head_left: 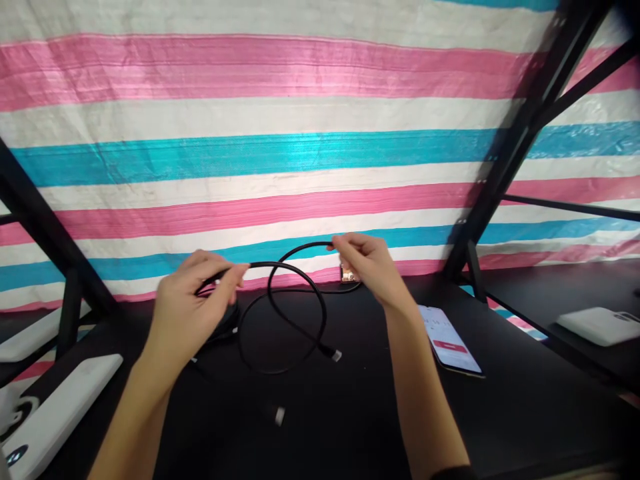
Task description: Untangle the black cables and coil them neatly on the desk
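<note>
A thin black cable (323, 308) hangs in loose loops between my two hands above a black tabletop. My left hand (193, 303) pinches it between thumb and fingers, with more black cable bunched beneath and behind that hand. My right hand (365, 263) grips another stretch of the cable at the right, fingertips closed. One metal-tipped plug (333, 353) dangles below the loops. Nearer to me, a second metal connector (279, 416) shows, blurred. A small shiny object (346, 273) appears just behind my right hand, partly hidden by it.
Right of my right forearm lies a phone (453, 343) with its screen lit. A long white device (65, 410) rests at the left, and another white device (600, 325) lies at the far right. Black frame posts (520, 153) stand before a striped plastic sheet (280, 160).
</note>
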{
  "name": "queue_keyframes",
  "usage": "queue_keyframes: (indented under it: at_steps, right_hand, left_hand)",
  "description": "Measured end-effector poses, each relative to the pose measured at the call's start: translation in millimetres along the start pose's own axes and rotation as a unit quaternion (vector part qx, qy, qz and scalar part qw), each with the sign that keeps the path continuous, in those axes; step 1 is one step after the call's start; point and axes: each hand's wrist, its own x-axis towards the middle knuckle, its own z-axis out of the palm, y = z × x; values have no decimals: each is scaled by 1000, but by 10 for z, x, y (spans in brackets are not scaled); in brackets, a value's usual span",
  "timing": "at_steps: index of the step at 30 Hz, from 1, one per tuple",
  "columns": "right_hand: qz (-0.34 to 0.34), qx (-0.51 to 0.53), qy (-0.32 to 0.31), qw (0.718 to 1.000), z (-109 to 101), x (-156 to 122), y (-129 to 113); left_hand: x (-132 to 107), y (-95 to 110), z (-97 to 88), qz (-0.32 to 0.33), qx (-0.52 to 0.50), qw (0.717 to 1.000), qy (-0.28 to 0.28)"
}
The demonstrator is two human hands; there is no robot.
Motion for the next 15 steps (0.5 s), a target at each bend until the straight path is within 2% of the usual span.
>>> queue_keyframes:
  at_steps: [2, 4, 10, 15]
  right_hand:
    - [-6, 18, -73, 997, 153, -17, -60]
    - [-6, 22, -102, 994, 277, -26, -97]
    - [27, 38, -113, 992, 406, -6, -80]
    - [-4, 4, -123, 992, 414, 15, -27]
  left_hand:
    - [55, 43, 92, 39, 12, 999, -10]
    - [111, 56, 166, 41, 14, 999, -12]
    - [165, 30, 347, -69, -103, 992, -35]
    - [197, -79, 453, -135, -179, 971, -87]
